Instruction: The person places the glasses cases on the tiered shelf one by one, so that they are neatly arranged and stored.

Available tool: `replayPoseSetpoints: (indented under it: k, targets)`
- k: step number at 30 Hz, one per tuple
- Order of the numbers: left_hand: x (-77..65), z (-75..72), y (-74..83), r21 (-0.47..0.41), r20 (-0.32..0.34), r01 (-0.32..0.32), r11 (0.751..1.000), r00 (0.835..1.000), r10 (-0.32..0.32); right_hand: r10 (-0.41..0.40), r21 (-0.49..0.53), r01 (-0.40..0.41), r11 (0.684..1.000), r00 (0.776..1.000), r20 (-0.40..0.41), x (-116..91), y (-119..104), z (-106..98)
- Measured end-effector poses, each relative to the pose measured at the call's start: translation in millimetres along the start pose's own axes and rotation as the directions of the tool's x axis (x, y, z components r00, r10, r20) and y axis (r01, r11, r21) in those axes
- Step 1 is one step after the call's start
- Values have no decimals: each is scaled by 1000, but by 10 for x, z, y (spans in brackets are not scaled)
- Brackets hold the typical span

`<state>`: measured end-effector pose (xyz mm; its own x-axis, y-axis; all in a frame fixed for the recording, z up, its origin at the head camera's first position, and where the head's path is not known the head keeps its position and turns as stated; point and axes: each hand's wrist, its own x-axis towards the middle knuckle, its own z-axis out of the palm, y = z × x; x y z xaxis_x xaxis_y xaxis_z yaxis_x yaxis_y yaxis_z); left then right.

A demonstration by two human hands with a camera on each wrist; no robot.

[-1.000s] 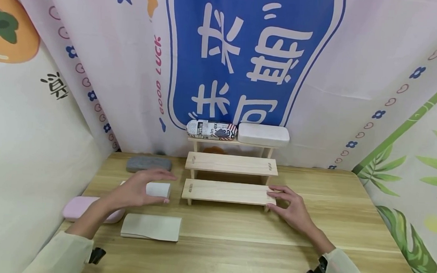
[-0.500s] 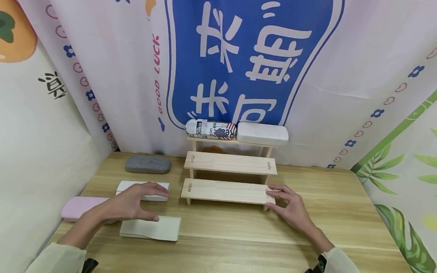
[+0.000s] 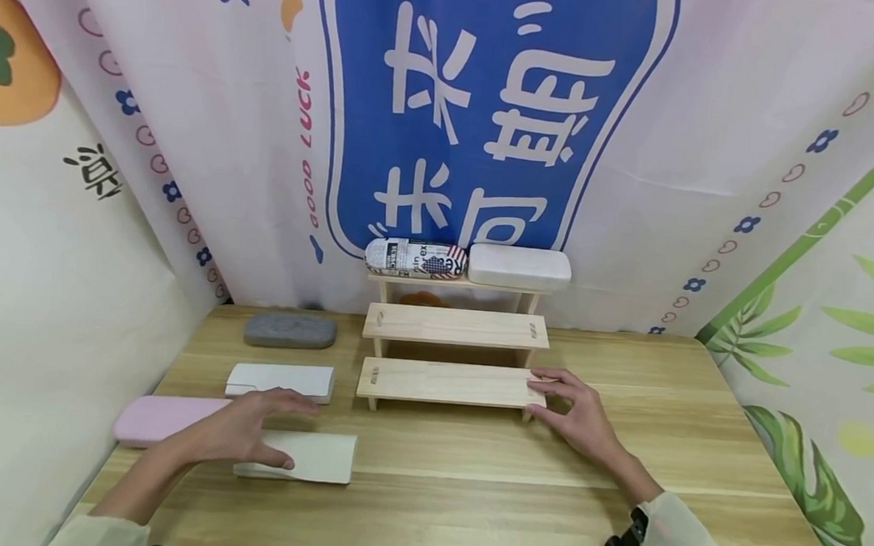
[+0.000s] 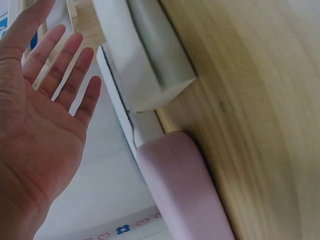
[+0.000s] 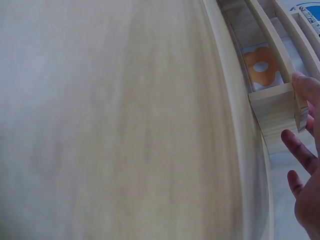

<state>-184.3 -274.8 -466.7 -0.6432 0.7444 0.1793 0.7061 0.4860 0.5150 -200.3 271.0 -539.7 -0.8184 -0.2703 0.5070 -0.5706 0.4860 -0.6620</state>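
My left hand (image 3: pixel 235 429) is spread with fingers and thumb apart, over a pale cream folding glasses case (image 3: pixel 320 458) and beside a pink glasses case (image 3: pixel 168 419). Its palm, in the left wrist view, holds nothing. Behind it lie a white glasses case (image 3: pixel 280 379) and a grey one, the felt-like glasses case (image 3: pixel 291 329). On the right, my right hand (image 3: pixel 582 415) pinches the end of the lowest step of a three-step wooden stand (image 3: pixel 438 382); the right wrist view shows the thumb against the board's edge.
Atop the stand sit a newspaper-print glasses case (image 3: pixel 415 258) and an off-white glasses case (image 3: pixel 520 266), side by side. A printed curtain (image 3: pixel 677 154) hangs directly behind. The wood-grain table (image 3: pixel 422 523) extends in front of the stand and to its right.
My left hand has drawn back from beside the stand, moving left and nearer, from over the white glasses case to over the cream one. The right hand keeps its place on the stand.
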Motion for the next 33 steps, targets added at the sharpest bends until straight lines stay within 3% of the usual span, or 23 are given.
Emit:
replayPoseSetpoints:
  k: [7,13,20,33]
  targets:
    - [-106,44,-56,57,16,20,998,1000,-21,5,-1,-5,1000,1000,3,-2,25,27]
    - [-207,94,-102,96,-6,2,995,1000,-2,16,16,-16,1000,1000,-1,2,8,27]
    - [-282,152,-192,72,-42,-21,997,999,24,46,8,-47,999,999,9,-9,11,14]
    - [-343,209,-270,22,-71,-38,999,997,39,13,21,-13,1000,1000,3,-12,2,15]
